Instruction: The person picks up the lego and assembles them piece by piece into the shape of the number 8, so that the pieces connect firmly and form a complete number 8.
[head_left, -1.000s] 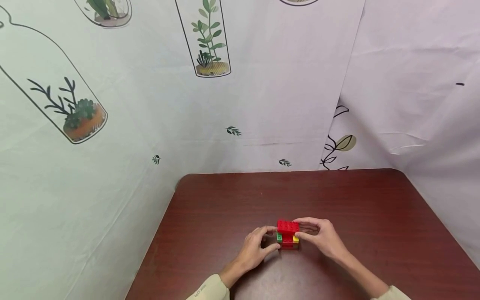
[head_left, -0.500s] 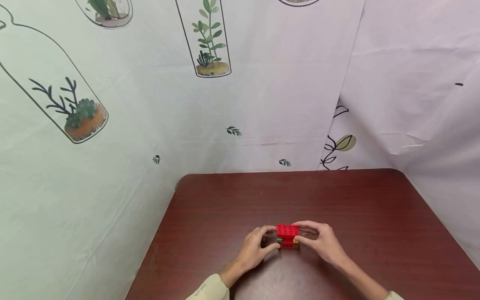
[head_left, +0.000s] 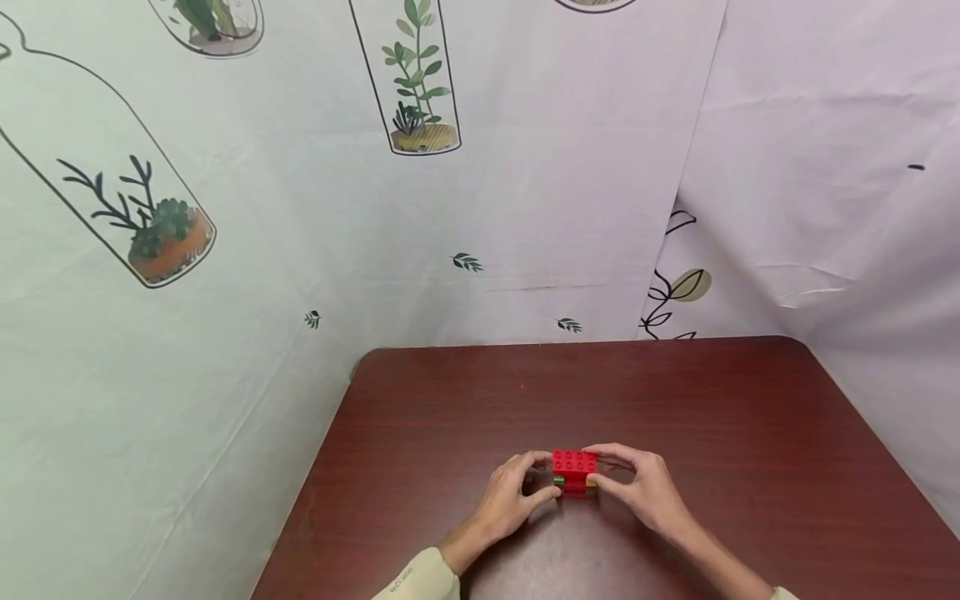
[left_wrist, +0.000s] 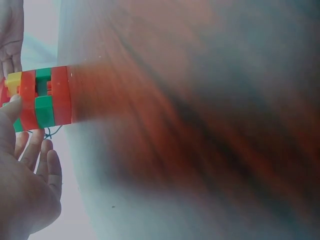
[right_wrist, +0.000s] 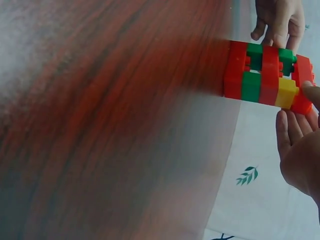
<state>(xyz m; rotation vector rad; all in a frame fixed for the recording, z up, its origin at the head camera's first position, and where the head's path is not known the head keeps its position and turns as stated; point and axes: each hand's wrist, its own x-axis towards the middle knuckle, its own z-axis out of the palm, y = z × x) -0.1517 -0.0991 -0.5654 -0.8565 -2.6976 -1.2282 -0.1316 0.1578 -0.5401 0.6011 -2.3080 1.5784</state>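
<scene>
A tower of toy building bricks (right_wrist: 269, 75) stands on the table between the hands. From the bottom it goes red, two greens, red, then a green (right_wrist: 286, 56) beside a yellow (right_wrist: 285, 93). On top lies a studded red brick (head_left: 574, 461); the right wrist view shows it slightly tilted, with a thin gap on the green side. My right hand (head_left: 648, 487) grips this top brick from the right, between thumb and fingers. From the left, my left hand (head_left: 506, 500) holds the tower, thumb in front and fingers behind. Fingers partly cover the upper layers.
The brown wooden table (head_left: 450, 400) reaches back to a pale cloth wall (head_left: 525, 217) printed with plants and jars. More cloth hangs on the left and right sides. The table's far edge lies behind the tower.
The right hand has lowered the red brick onto the green and yellow layer, which it now mostly hides in the head view. The left hand has stayed in place.
</scene>
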